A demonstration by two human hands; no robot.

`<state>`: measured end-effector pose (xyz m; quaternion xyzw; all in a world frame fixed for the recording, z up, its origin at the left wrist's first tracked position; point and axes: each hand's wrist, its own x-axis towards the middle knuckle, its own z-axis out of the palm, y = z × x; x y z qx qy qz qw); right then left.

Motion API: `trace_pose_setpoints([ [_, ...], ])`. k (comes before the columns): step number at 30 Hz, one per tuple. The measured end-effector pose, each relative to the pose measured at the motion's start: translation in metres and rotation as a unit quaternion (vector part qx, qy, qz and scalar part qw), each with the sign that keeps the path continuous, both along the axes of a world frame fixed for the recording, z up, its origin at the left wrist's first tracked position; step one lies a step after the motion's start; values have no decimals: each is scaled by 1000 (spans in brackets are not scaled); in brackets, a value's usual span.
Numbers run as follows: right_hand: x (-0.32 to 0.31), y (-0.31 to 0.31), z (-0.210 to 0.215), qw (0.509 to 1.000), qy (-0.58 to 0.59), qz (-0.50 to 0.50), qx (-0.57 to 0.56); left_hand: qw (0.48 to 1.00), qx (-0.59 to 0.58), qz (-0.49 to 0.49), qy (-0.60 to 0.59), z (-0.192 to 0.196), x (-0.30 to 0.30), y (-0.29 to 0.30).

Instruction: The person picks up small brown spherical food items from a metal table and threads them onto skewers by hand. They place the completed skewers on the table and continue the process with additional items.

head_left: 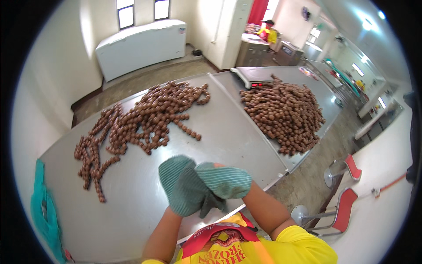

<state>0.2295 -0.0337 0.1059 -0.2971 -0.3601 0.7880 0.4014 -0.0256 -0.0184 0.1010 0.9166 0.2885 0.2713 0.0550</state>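
Note:
Both my hands wear green knitted gloves and meet over the near edge of a steel table (132, 198). My right hand (225, 179) lies across my left hand (182, 187) and grips its glove. No other object is in either hand. Beyond them, a spread of small brown balls in linked strings (140, 119) covers the left and middle of the table. A bigger heap of the same brown balls (283, 112) lies on the adjoining steel table (327, 94) to the right.
A scale (250, 75) stands at the far end between the two piles. Teal plastic (44, 215) hangs at the table's left end. Red-seated stools (340, 204) stand at the right. A white chest freezer (140, 44) lines the far wall; a person in yellow (267, 31) works beyond.

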Motion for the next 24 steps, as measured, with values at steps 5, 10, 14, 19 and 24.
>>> trace_pose_setpoints([
  [5, 40, -10, -70, 991, -47, 100, -78, 888, -380, -107, 235, 70, 24, -4],
  [10, 78, -59, -150, 974, -64, 106, -191, 756, -319, -330, 467, 26, 49, 16],
  [14, 124, -112, -108, 982, -163, 72, -66, 793, -270, -387, 386, 38, 65, 24],
  [19, 260, -232, -118, 990, -93, -8, -102, 759, -245, -444, 408, 21, 109, 53],
  [24, 341, -352, -56, 935, -178, -275, -139, 834, -126, -306, 441, 62, 212, 47],
])
